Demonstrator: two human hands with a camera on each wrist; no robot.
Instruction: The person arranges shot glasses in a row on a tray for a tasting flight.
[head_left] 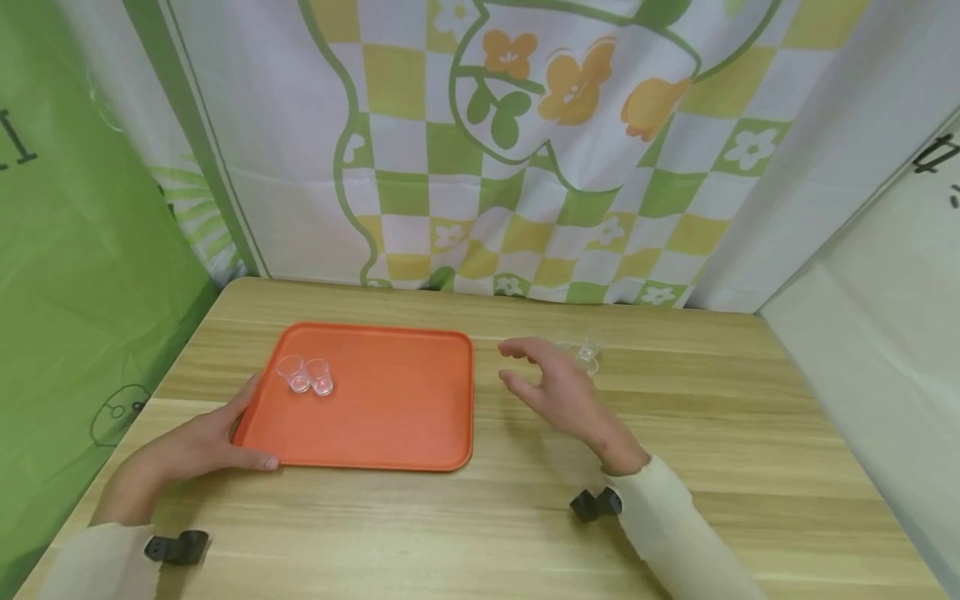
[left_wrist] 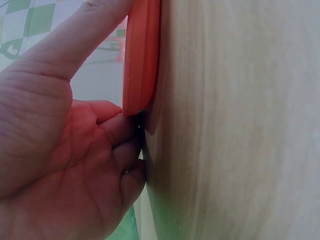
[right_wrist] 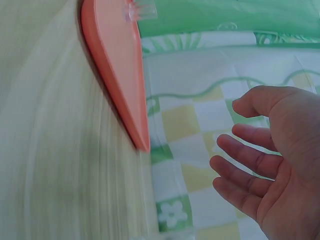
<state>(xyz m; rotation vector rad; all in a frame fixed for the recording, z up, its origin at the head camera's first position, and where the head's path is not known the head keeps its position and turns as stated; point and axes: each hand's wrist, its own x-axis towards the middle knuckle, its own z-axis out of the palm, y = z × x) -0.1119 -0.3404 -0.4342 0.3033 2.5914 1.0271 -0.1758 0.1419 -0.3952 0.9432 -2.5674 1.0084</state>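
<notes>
An orange rectangular tray (head_left: 390, 400) lies flat on the table's left half. My left hand (head_left: 198, 442) holds its near left corner, thumb along the front edge and fingers at the left side. In the left wrist view, the fingers of that hand (left_wrist: 75, 150) bend in against the tray's rim (left_wrist: 141, 60). Two small clear glasses, a left one (head_left: 296, 375) and a right one (head_left: 320, 379), stand side by side on the tray. My right hand (head_left: 558, 387) hovers right of the tray with loosely bent fingers and nothing in them. Beyond it are small clear glasses (head_left: 588, 350), partly hidden.
The wooden table (head_left: 712, 467) extends to the right and toward me. A patterned curtain (head_left: 525, 208) hangs along its back edge. Green fabric (head_left: 90, 250) borders the left, and a pale sheet (head_left: 877, 308) the right.
</notes>
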